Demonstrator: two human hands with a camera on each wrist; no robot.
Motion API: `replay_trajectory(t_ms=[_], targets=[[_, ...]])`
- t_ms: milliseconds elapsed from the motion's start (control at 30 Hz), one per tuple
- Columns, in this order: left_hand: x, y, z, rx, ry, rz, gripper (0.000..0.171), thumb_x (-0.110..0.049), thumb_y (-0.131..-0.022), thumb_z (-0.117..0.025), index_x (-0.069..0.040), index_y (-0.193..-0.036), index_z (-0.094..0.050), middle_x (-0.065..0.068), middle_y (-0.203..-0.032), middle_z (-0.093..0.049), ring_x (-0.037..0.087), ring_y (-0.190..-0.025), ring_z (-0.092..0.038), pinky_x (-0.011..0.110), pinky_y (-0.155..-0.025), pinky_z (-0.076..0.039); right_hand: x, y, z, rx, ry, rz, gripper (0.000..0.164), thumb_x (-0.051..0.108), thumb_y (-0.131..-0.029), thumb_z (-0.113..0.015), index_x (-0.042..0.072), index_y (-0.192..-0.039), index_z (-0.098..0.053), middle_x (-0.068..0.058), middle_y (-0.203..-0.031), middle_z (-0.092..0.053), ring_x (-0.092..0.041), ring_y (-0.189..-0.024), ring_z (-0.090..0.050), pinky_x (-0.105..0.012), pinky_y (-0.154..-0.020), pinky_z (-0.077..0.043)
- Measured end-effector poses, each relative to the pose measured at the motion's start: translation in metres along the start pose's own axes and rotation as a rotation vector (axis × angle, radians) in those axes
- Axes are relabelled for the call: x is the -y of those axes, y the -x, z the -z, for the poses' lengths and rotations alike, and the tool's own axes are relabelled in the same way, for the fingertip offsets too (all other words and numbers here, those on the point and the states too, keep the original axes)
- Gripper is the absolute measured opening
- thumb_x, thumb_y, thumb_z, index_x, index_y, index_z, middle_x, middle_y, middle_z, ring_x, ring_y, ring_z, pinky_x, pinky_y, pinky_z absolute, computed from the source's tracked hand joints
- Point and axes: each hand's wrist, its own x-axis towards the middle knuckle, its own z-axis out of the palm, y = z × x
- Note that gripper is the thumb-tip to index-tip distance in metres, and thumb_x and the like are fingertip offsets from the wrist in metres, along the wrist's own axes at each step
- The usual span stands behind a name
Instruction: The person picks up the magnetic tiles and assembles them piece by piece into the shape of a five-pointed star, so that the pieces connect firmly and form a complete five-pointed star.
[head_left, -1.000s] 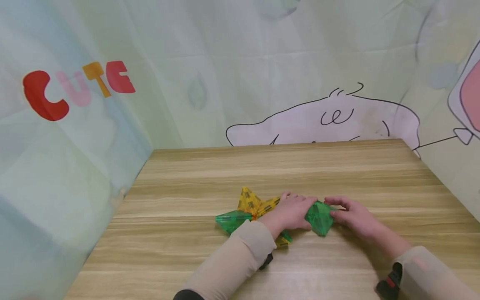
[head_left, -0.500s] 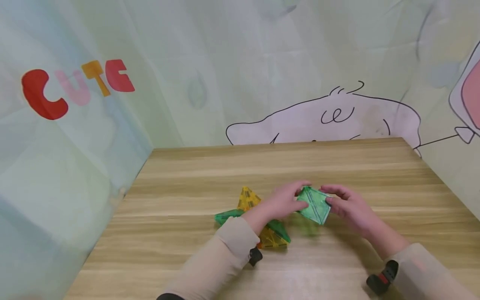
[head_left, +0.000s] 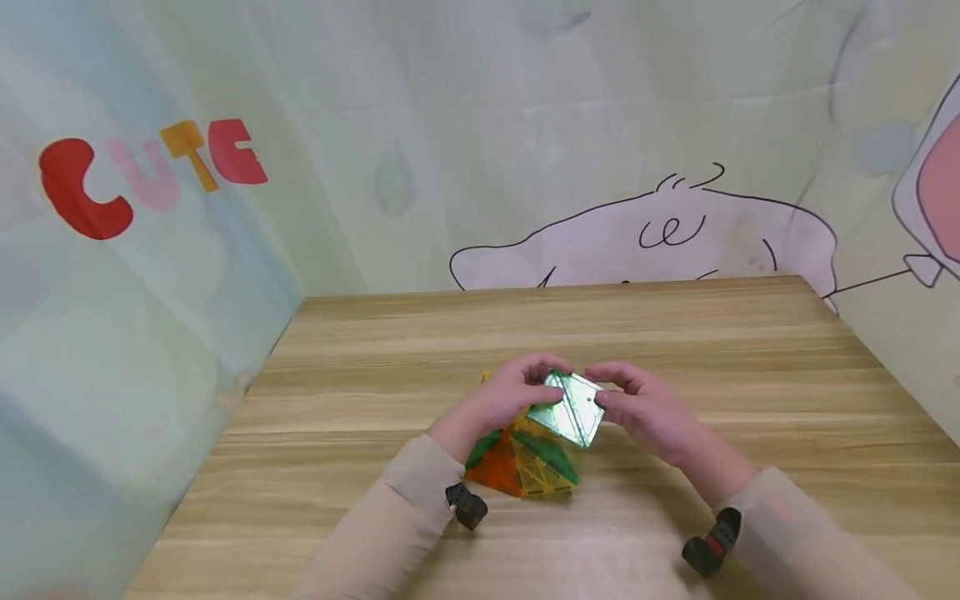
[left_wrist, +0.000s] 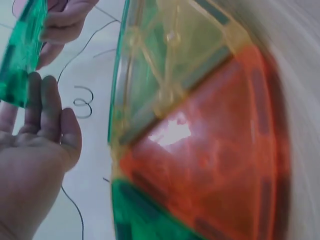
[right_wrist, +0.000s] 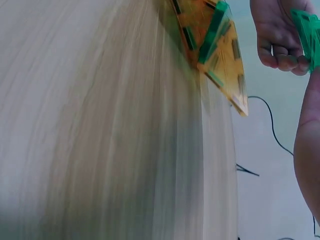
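Both hands hold a pair of joined green triangular magnetic tiles (head_left: 579, 410) in the air, glare whitening their faces in the head view. My left hand (head_left: 501, 402) pinches the left corner between thumb and fingers. At the opposite corner my right hand (head_left: 647, 415) grips with thumb and fingers. Beneath and left of the tiles, a star-like magnetic tile structure (head_left: 542, 468) of orange, yellow and green pieces stands on the table, partly hidden by the left hand and forearm. Close up in the left wrist view, an orange tile (left_wrist: 210, 145) joins yellow and green ones.
The wood-grain table (head_left: 360, 350) reaches back to a printed cloth backdrop (head_left: 375, 150) with a cartoon drawing and coloured letters. Another length of the cloth hangs along the left side. Dark wrist cameras (head_left: 467, 505) sit at both sleeves.
Both hands have lifted the green tiles off the table and carried them left, turning their flat faces toward the head camera. They now hang partly over the star-like structure.
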Motion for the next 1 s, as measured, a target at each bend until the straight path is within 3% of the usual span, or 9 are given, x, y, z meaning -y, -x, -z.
replay_trajectory(t_ms=[167, 333, 567, 833, 1000], targets=[[0.007, 0.010, 0.012, 0.026, 0.105, -0.041, 0.024, -0.008, -0.091, -0.058, 0.001, -0.114, -0.057, 0.005, -0.102, -0.059, 0.016, -0.089, -0.053, 0.028, -0.078, -0.046, -0.005, -0.010, -0.012, 0.060, -0.015, -0.029, 0.025, -0.005, -0.092, -0.050, 0.006, -0.113, -0.058, -0.005, -0.113, -0.057, -0.016, -0.095, -0.060, -0.033, -0.082, -0.050], [0.011, 0.020, 0.021, 0.039, 0.156, -0.035, 0.018, -0.005, -0.089, -0.058, 0.003, -0.105, -0.057, 0.004, -0.101, -0.058, 0.016, -0.089, -0.053, 0.029, -0.077, -0.046, -0.008, -0.018, -0.024, 0.108, 0.001, -0.076, 0.025, -0.003, -0.092, -0.051, 0.005, -0.114, -0.056, -0.005, -0.111, -0.058, -0.015, -0.094, -0.060, -0.032, -0.083, -0.050], [0.014, 0.031, 0.031, 0.050, 0.112, -0.034, 0.020, -0.006, -0.089, -0.059, 0.004, -0.107, -0.057, 0.005, -0.094, -0.059, 0.017, -0.086, -0.055, 0.032, -0.078, -0.047, -0.012, -0.026, -0.032, 0.098, 0.055, -0.138, 0.031, 0.000, -0.092, -0.053, -0.011, -0.120, -0.048, -0.008, -0.110, -0.058, -0.016, -0.093, -0.061, -0.032, -0.083, -0.050], [0.020, 0.039, 0.038, 0.097, 0.118, -0.019, 0.036, 0.000, -0.086, -0.060, 0.003, -0.120, -0.051, 0.010, -0.100, -0.059, 0.021, -0.091, -0.057, 0.037, -0.081, -0.048, -0.013, -0.029, -0.036, 0.040, 0.064, -0.162, 0.033, 0.001, -0.091, -0.054, -0.013, -0.121, -0.047, -0.007, -0.110, -0.058, -0.017, -0.092, -0.061, -0.031, -0.082, -0.050], [0.019, 0.045, 0.040, 0.081, -0.004, -0.021, 0.032, -0.002, -0.087, -0.063, -0.001, -0.118, -0.056, 0.008, -0.107, -0.062, 0.018, -0.096, -0.058, 0.033, -0.084, -0.047, -0.016, -0.032, -0.039, 0.015, 0.109, -0.166, 0.033, 0.002, -0.091, -0.055, -0.013, -0.120, -0.048, -0.008, -0.109, -0.059, -0.017, -0.093, -0.061, -0.032, -0.081, -0.050]])
